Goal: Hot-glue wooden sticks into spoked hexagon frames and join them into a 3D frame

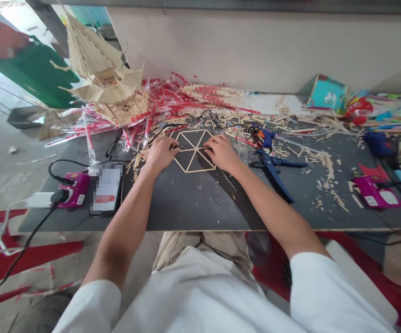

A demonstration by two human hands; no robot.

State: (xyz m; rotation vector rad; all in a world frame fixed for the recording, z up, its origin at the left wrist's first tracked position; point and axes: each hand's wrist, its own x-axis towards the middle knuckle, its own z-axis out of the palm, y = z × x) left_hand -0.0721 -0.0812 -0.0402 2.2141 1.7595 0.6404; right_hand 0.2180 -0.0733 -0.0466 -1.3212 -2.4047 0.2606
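The person's left hand [160,155] and right hand [221,153] lie palm down on a hexagonal frame of wooden craft sticks [194,151]. The frame sits flat on the dark bench [200,208], between the hands and toward the far side of the bench, with thin spokes meeting at its centre. The fingers [174,147] of the left hand rest on the frame's left part, slightly spread and curved, and hold nothing closed in a grip. The fingers [208,146] of the right hand lie the same way on its right part, with the tips close to the centre.

Just right of the right hand lie blue-handled scissors [273,173], and beyond them is a blue glue gun [263,136]. Loose stick scraps [325,162] are scattered across the bench's far and right areas. To the left are a pixelated phone [106,188], a magenta power unit [73,189] with black cables, and a pair of glasses [115,149]. A second magenta power unit [376,192] sits near the right end. At the far left, a tiered craft-stick model [106,76] leans on a heap of red-and-transparent plastic wrappers [117,111]. A teal box [327,92] stands at the far edge.
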